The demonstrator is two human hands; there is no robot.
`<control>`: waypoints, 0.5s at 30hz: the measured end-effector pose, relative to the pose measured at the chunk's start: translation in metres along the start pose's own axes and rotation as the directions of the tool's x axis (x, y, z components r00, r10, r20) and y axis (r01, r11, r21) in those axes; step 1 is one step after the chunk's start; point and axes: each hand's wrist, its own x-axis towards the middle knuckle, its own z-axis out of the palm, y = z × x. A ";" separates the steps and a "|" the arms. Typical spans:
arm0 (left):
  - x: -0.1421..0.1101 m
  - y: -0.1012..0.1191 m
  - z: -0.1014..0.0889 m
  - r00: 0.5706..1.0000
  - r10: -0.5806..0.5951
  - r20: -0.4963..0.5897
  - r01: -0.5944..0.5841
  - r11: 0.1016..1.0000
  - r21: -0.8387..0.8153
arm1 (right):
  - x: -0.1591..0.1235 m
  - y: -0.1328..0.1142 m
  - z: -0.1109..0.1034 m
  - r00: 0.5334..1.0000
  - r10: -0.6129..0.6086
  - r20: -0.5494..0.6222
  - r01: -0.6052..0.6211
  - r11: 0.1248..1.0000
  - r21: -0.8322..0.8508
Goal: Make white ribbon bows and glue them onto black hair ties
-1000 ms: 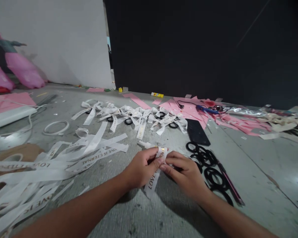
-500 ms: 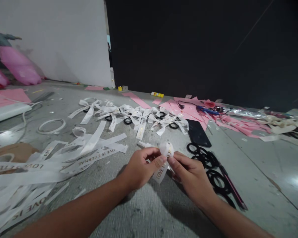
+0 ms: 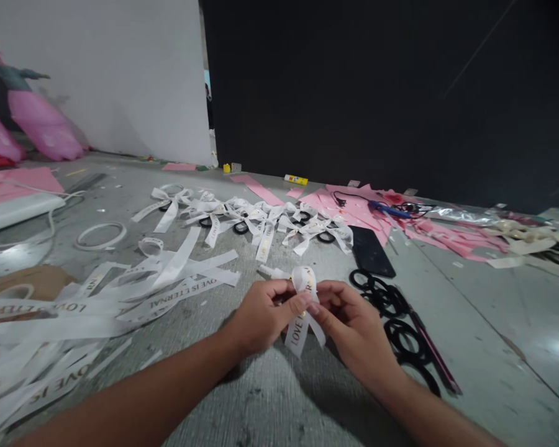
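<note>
A white printed ribbon [image 3: 297, 332] is folded into a loop at the top, with two tails hanging below. My left hand [image 3: 268, 313] pinches it from the left, thumb pressed near the crossing. From the other side, my right hand [image 3: 349, 320] pinches the same ribbon with thumb and fingers. Behind my left hand a white pointed tube [image 3: 272, 272] lies partly hidden. Finished-looking ribbon bows [image 3: 263, 226], some with black rings, lie in a row beyond my hands. Several black hair ties [image 3: 384, 298] rest to the right of my right hand.
Loose printed ribbon strips [image 3: 168, 301] spread over the left side. A black phone [image 3: 371, 251] lies by the hair ties, near a thin pink-and-black stick [image 3: 431, 351]. Pink sheets [image 3: 349, 208], a blue-handled corded tool [image 3: 389, 209] and a yellow tube [image 3: 295, 180] sit farther back.
The ribbon loop has tilted left and narrowed, and its second tail now shows below. My right hand's fingers have shifted up behind the ribbon; both hands still pinch it.
</note>
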 end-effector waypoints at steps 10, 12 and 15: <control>0.007 0.003 -0.010 0.943 0.142 -0.301 -0.016 0.923 0.385 | -0.002 0.004 -0.001 0.975 -0.161 0.155 0.200 0.939 -0.280; 0.009 0.003 -0.014 0.928 0.175 -0.329 0.001 0.881 0.472 | -0.002 0.004 -0.005 0.905 -0.376 0.199 0.424 0.769 -0.479; 0.011 0.004 -0.016 0.951 0.150 -0.271 0.020 0.845 0.535 | -0.004 0.002 -0.012 0.715 -0.624 0.316 0.659 0.450 -0.602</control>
